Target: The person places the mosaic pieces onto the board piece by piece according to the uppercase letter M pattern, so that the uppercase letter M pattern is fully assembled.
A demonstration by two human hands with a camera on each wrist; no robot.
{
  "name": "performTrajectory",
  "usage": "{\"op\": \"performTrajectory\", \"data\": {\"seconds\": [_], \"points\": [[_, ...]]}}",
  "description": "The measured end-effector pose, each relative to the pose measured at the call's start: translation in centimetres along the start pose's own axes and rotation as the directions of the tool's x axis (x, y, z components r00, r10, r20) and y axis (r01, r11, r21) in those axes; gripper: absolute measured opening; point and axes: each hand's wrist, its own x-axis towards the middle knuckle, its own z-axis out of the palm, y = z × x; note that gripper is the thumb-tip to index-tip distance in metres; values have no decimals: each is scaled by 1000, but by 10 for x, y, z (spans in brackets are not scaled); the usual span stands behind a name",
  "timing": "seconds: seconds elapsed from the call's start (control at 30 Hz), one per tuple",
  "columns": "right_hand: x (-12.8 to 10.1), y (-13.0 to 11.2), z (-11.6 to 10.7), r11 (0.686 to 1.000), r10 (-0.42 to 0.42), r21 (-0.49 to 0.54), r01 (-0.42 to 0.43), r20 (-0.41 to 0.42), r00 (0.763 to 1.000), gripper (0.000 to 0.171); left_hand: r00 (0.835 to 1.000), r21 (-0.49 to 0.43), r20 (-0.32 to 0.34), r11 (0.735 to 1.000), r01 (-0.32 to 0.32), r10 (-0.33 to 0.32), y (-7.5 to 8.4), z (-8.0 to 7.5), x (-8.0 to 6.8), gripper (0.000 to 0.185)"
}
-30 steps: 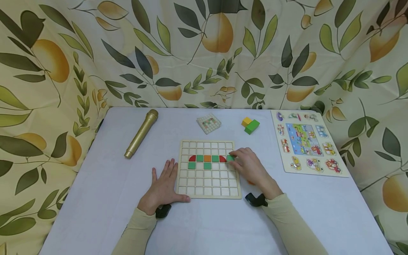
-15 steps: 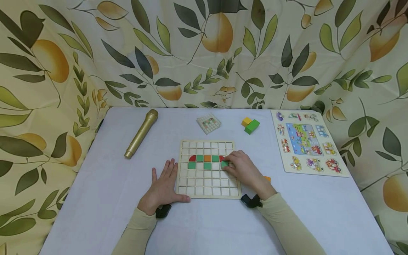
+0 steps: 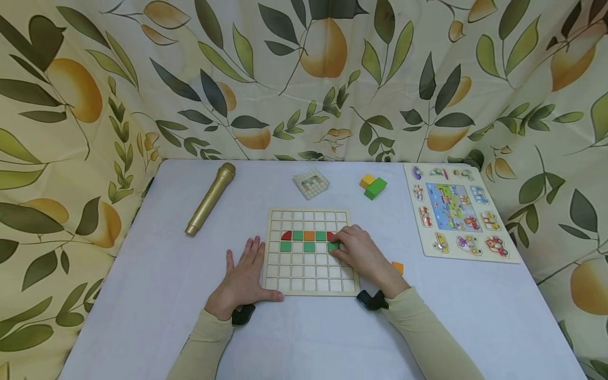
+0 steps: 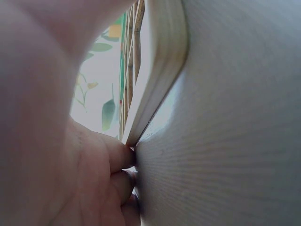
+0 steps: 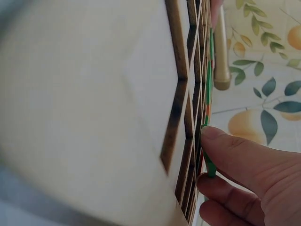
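Note:
A wooden grid board [image 3: 304, 289] lies in the middle of the table. One row holds red, green and orange tiles [image 3: 309, 236], with two green tiles just below it. My right hand [image 3: 367, 255] pinches a green square tile [image 5: 209, 165] between thumb and fingertips, at the cell below the red tile on the right. In the head view only part of that tile shows past the fingers. My left hand [image 3: 243, 273] lies spread on the table, fingers along the board's left side and thumb at its front edge. The left wrist view shows its fingertips [image 4: 123, 155] right at the board's corner.
A small pattern card [image 3: 311, 183] lies behind the board, with a yellow block [image 3: 367, 181] and a green block [image 3: 376, 189] to its right. A gold microphone [image 3: 210, 199] lies left. A picture puzzle board [image 3: 423, 245] lies right. An orange piece [image 3: 397, 267] sits beside my right wrist.
My right hand has carried the green tile left and slightly nearer, from the board's right edge to the cell under the red tile. The orange piece has come into view. My left hand stays put.

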Motion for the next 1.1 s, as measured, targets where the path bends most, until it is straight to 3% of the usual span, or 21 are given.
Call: {"op": "performTrajectory", "data": {"seconds": [1.1], "points": [[-9,-1,-3,1000,0,0,0,17,1000,23,1000,-16,-6,1000,-4,4,0,0,-1,139]]}}
